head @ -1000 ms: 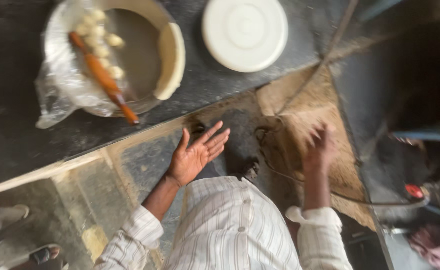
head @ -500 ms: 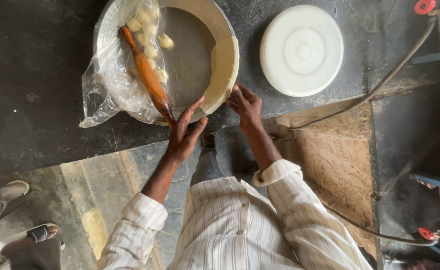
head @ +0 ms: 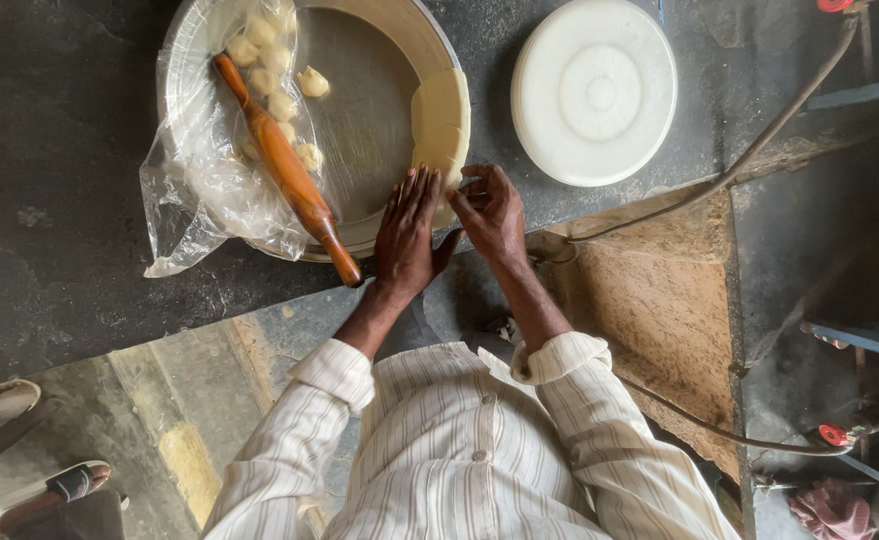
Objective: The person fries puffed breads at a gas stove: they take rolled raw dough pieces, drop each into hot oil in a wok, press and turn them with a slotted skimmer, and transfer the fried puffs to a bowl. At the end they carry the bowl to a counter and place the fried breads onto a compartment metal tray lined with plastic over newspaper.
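Both hands have come up from below the bench edge within the last second: a moment back they hung open over the floor, the right one blurred and well off to the right, and now they sit side by side at the near rim of the round metal tray (head: 360, 130). The view has steadied as well, so the work looks to have shifted from reaching in to handling the dough at the rim.

The left hand (head: 407, 235) lies flat and spread, palm down, fingers pointing far, resting on the tray's near edge; it holds nothing. The right hand (head: 490, 212) is curled, its fingertips pinched at the near end of the pale stack of flat dough (head: 441, 118) that leans against the tray's right wall. Whether its grip has actually closed on the dough or only touches it cannot be told from here.

So the dough stack lies just far of the right fingertips and just right of the left fingers. Across the tray, on the left, a wooden rolling pin (head: 288, 172) lies slantwise over a clear plastic bag (head: 200, 190) with small dough balls (head: 270, 65). A white round lid (head: 595, 90) sits on the dark bench (head: 50, 150) to the right, near a cable (head: 760, 140)
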A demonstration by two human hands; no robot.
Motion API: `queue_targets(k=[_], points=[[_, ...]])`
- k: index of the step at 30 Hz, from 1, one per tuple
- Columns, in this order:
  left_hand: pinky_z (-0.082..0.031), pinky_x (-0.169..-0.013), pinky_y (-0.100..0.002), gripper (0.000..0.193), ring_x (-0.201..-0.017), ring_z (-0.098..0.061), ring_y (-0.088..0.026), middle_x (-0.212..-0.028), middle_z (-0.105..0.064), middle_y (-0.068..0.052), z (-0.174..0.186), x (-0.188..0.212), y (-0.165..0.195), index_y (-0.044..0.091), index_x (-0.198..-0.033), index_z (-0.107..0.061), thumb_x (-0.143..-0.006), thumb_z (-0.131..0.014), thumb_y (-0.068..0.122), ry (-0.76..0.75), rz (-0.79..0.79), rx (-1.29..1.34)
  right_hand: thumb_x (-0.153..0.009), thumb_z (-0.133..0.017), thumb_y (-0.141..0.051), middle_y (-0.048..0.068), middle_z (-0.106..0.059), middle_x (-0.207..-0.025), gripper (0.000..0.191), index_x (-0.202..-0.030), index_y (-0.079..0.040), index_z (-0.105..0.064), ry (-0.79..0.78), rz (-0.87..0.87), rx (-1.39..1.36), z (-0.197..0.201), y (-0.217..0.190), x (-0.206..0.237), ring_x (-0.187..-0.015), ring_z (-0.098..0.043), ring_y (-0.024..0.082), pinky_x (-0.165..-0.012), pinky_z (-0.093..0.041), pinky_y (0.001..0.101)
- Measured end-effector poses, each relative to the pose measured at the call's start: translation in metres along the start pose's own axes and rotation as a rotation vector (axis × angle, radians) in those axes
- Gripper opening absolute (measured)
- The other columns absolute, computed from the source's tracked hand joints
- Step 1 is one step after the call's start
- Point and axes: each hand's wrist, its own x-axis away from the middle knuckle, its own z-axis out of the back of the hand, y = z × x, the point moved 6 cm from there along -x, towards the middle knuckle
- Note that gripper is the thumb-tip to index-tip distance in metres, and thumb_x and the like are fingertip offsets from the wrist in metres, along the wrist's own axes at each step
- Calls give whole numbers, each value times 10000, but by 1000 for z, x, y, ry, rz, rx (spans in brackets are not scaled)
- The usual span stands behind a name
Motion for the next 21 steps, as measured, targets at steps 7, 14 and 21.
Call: queue_targets(k=[7,14,21], points=[[-429,-1175,-434,492,-1411,-528,-359,-1476,-585,-216,1,-8,-6,6,-1474,-540,-1034,-575,224,130,102,6,-980,-605,-128,87,-767,-1056,322,-1289,-38,-627,-161,-21,-94,-8,-10,-21,-915,-772,139,-813,-675,301],[-548,-863,-366,376,-1038,-683,-273,-1140,-733,-169,8,-12,-37,19,-1246,-713,-1074,-533,302,162,388,531,-1020,-623,-144,90,-743,-1121,264,-1256,-58,-704,88,172,119,19,-18,-41,-973,-722,184,-780,-634,342],[-446,-784,-283,368,-842,-526,-98,-896,-645,-15,19,-1,-79,2,-1075,-720,-1065,-552,328,368,671,1098,-1003,-716,-252,55,-683,-1074,198,-1144,-139,-797,-119,714,953,-29,-65,-71,-992,-540,223,-876,-448,397]])
